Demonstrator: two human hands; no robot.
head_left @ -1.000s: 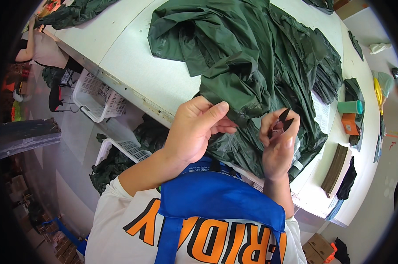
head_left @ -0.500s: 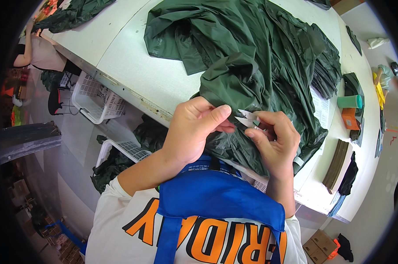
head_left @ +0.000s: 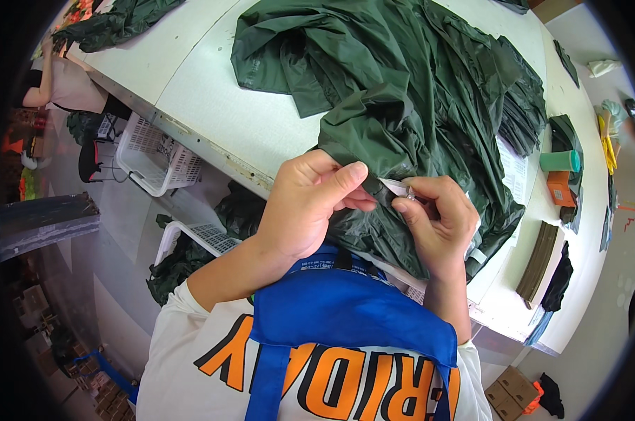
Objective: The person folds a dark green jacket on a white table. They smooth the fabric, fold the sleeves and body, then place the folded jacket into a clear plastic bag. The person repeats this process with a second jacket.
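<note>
The left hand (head_left: 310, 207) pinches a fold of the dark green garment (head_left: 415, 105), which lies on the white table (head_left: 219, 105) near its edge. The right hand (head_left: 440, 221) pinches small silver snips (head_left: 396, 188) at that fold. Left below, two white baskets (head_left: 152, 158) stand; the nearer white basket (head_left: 191, 242) holds green cloth (head_left: 173, 270).

A crumpled dark green garment (head_left: 415, 105) lies heaped on the white bench (head_left: 219, 112), its near edge pinched beside a small silvery snipper (head_left: 396, 186)
</note>
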